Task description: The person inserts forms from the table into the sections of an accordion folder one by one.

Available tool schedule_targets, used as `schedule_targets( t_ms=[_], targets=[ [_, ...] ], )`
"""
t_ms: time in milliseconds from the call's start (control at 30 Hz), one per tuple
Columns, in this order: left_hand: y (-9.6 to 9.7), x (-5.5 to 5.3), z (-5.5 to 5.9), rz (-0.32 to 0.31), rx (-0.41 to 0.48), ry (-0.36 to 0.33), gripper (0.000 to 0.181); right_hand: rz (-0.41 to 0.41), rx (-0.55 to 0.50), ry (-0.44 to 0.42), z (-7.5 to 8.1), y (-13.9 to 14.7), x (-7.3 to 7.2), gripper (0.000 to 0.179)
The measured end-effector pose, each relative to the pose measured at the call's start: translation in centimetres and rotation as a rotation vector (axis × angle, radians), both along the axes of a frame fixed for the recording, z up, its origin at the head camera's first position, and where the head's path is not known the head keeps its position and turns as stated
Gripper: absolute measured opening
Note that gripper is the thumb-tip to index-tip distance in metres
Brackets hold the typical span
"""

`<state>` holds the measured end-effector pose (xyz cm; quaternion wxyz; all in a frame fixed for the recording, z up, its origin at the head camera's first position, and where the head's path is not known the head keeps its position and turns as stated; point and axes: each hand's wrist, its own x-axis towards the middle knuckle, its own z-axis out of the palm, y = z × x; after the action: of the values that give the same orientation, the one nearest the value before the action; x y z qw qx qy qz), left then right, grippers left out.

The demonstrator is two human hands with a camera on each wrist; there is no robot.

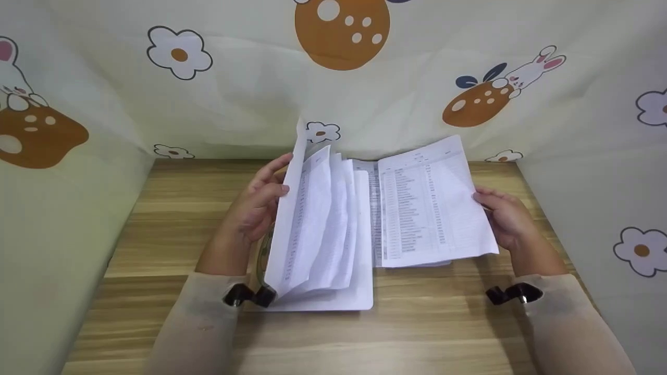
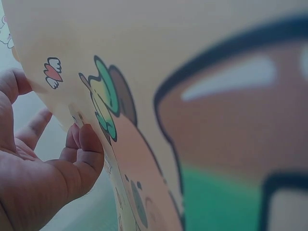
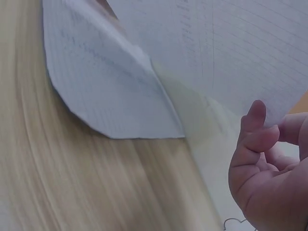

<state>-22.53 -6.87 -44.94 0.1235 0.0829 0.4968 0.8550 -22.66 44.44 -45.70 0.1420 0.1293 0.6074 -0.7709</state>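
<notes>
The booklet (image 1: pixel 333 304) lies spread on the middle of the tabletop (image 1: pixel 427 328), its far end near the far edge. The left hand (image 1: pixel 258 211) pinches the outer edge of the upright cover (image 2: pixel 159 48), thumb on the inner side; the right hand (image 1: pixel 508 216) pinches the right edge of a printed sheet (image 1: pixel 417 203), that corner lifted off the tabletop.

The likeliest trouble is tearing: if both hands pulled apart, the thin sheet could rip or come away near the middle, since it is held at only 1 edge. The loose leaves (image 1: pixel 333 229) fanned beside the cover might crease or fold over wrongly if it dropped before they lay flat. A slack pinch by the left hand would probably let the cover fall onto them.

The left fingers behind the cover are partly hidden in the head view, and the left wrist view is mostly filled by the cover's cartoon side. How the sheet joins the booklet cannot be made out, nor can the number of leaves. The print is too small to read, and both forearms run out past the near edge of the head view.
</notes>
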Motion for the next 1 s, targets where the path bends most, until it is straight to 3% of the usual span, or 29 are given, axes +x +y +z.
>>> schedule_targets(
  t_ms=[500, 1000],
  targets=[
    [0.0, 0.0, 0.1, 0.004, 0.000, -0.010, 0.066, 0.008, -0.060, 0.081, 1.8, -1.7, 1.8, 0.020],
    [0.1, 0.1, 0.0, 0.008, 0.003, -0.005, 0.065, -0.022, -0.029, 0.129, 1.9, -3.6, 2.5, 0.021]
  ],
)
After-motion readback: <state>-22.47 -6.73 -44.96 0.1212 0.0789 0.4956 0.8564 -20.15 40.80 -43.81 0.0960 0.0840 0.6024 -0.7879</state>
